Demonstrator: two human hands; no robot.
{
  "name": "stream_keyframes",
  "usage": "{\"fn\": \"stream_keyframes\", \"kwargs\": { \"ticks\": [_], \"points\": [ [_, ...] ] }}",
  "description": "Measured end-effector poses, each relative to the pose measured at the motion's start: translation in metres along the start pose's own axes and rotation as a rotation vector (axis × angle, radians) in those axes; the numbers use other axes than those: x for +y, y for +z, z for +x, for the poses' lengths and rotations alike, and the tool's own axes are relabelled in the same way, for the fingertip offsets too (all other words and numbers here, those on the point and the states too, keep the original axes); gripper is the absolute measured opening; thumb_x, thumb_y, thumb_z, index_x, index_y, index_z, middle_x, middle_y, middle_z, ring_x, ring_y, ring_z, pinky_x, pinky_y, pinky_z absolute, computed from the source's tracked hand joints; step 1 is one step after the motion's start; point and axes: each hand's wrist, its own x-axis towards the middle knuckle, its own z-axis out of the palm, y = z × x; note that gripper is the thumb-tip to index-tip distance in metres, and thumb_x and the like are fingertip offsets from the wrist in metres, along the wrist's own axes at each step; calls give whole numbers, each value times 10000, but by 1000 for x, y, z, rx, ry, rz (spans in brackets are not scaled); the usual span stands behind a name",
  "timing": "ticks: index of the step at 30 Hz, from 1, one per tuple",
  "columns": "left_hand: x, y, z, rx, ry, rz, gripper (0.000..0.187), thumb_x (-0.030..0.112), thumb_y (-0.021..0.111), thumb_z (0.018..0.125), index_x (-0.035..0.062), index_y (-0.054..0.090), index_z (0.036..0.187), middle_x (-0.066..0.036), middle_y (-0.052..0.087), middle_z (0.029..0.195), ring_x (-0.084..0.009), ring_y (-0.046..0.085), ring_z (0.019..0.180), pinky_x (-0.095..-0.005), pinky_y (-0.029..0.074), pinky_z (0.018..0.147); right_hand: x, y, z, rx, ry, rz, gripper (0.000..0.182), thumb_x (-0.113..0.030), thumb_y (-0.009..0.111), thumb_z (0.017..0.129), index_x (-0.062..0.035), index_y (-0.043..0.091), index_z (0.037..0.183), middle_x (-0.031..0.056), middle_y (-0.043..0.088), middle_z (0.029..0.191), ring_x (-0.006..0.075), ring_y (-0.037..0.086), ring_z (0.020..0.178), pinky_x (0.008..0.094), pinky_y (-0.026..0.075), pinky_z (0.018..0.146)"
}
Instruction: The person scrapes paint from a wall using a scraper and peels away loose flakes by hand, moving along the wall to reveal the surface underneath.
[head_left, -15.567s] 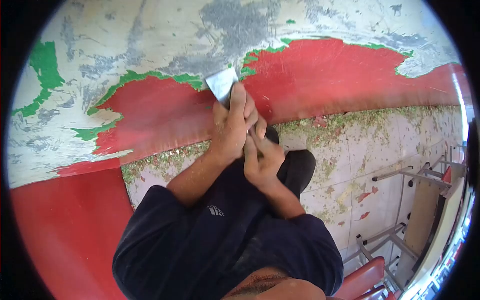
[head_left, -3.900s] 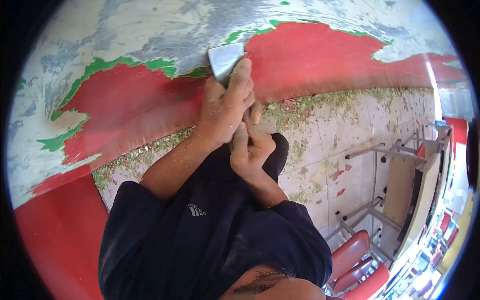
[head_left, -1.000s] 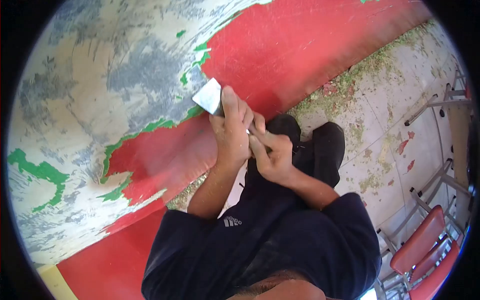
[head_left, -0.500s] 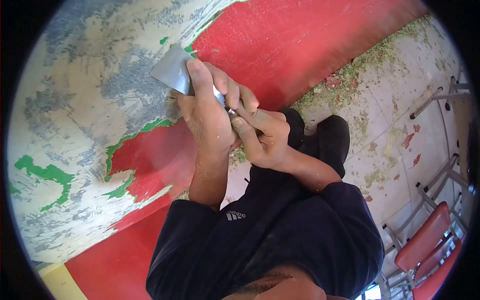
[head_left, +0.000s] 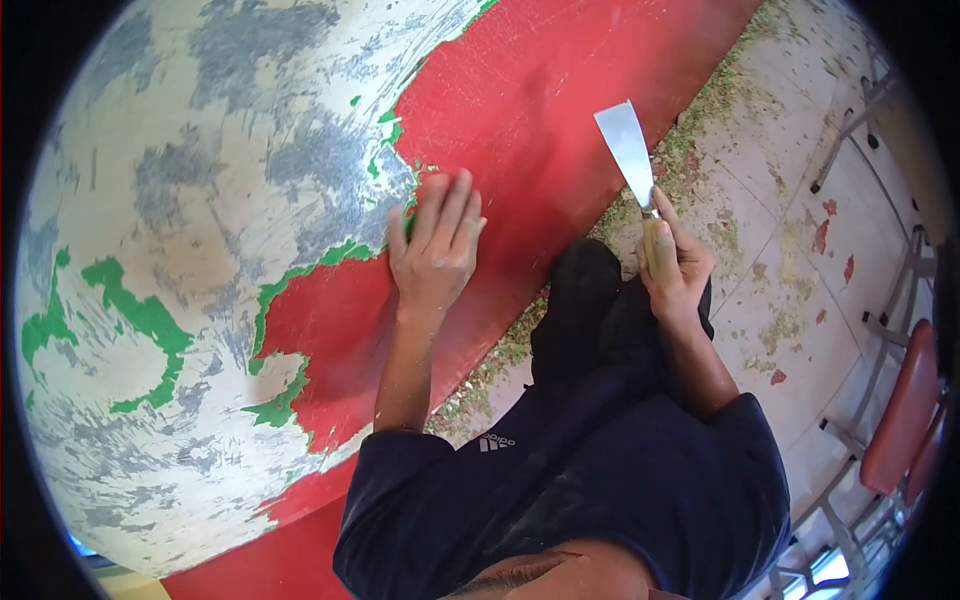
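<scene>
My left hand point(head_left: 434, 250) lies against the wall, fingers stretched out, at the border between the red paint point(head_left: 530, 130) and the scraped grey-white patch point(head_left: 220, 160). A thin ragged edge of green paint point(head_left: 335, 254) shows along that border, partly hidden by the hand. My right hand point(head_left: 680, 272) is wrapped round the handle of a paint scraper point(head_left: 627, 148). Its wide metal blade points up and away from me, apart from the wall in appearance.
Paint flakes and dust point(head_left: 690, 155) lie on the tiled floor point(head_left: 790, 290) along the wall's foot. Chairs with red seats point(head_left: 900, 410) and metal legs stand at the right. My dark shoe point(head_left: 590, 275) is close to the wall.
Both hands were together around the scraper in front of the wall. Now they are apart: the left lies on the wall, and the right has carried the scraper to the right.
</scene>
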Motion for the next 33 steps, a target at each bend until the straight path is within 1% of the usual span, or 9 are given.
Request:
{"fn": "stream_keyframes", "kwargs": {
  "ticks": [4, 7, 11, 20, 23, 26, 29, 32, 33],
  "points": [
    [-35, -5, 0, 392, 127, -228, 160, 275, 709, 814, 168, 710, 932, 9, 628, 1196, -266, 544, 1122, -428, 339, 1015, -14, -7, -32, 123, -40, -57, 389, -106, 448, 990, 67, 448, 1338, -33, 476, 675, 24, 390, 539, 180, 313, 487],
    [-28, -27, 24, 569, -275, 98, 196, 341, 729, 794, 200, 711, 929, 50, 628, 1184, -252, 531, 1084, -412, 354, 958, -20, -12, -54, 221, -57, -14, 397, -105, 443, 990, 81, 434, 1340, -30, 484, 695, 24, 384, 533, 176, 308, 481],
    [-13, -20, 35, 572, -290, 302, 152, 384, 751, 767, 292, 701, 877, 81, 616, 1189, -228, 491, 1128, -374, 337, 869, -14, -27, -84, 292, -128, -12, 400, -105, 442, 989, 88, 429, 1339, -36, 463, 696, 23, 375, 530, 176, 288, 465],
    [-16, -13, 36, 628, -202, 279, 108, 282, 714, 810, 209, 646, 770, 17, 631, 968, -216, 551, 1073, -379, 365, 856, 11, -57, -129, 498, -27, -26, 414, -125, 439, 995, 71, 408, 1359, -33, 449, 670, 18, 355, 480, 162, 270, 401],
    [-14, 15, 21, 292, -29, -98, 105, 233, 721, 796, 179, 645, 746, 14, 616, 1000, -221, 581, 1006, -450, 405, 829, 13, -50, -128, 474, -30, -7, 417, -128, 442, 995, 72, 406, 1360, -30, 450, 664, 20, 354, 474, 162, 271, 395],
    [-1, 24, -13, -441, 317, -554, 84, 179, 704, 792, 129, 641, 814, -29, 621, 1046, -257, 573, 1072, -490, 413, 887, 13, -42, -122, 438, -72, 11, 419, -126, 446, 993, 81, 405, 1356, -20, 450, 659, 24, 353, 472, 165, 271, 393],
    [-10, 19, -40, 69, 305, -460, 194, 254, 690, 804, 101, 662, 921, -61, 613, 1155, -281, 502, 1202, -508, 365, 985, 14, -41, -117, 418, -73, 31, 417, -122, 447, 993, 83, 407, 1353, -14, 451, 657, 27, 355, 474, 166, 271, 396],
    [-3, -39, -13, 267, -195, 164, 326, 345, 668, 820, 81, 679, 1011, -99, 567, 1278, -276, 439, 1274, -508, 312, 1045, 15, -40, -117, 399, -46, 7, 415, -122, 446, 993, 83, 409, 1352, -9, 460, 657, 29, 359, 473, 166, 273, 399],
    [0, -34, -14, 199, -188, 200, 357, 370, 657, 826, 81, 678, 1034, -104, 553, 1300, -270, 426, 1286, -511, 291, 1057, 16, -41, -118, 387, -50, 12, 415, -123, 445, 994, 82, 409, 1353, -8, 465, 658, 29, 359, 471, 166, 274, 398]
  ]
}}
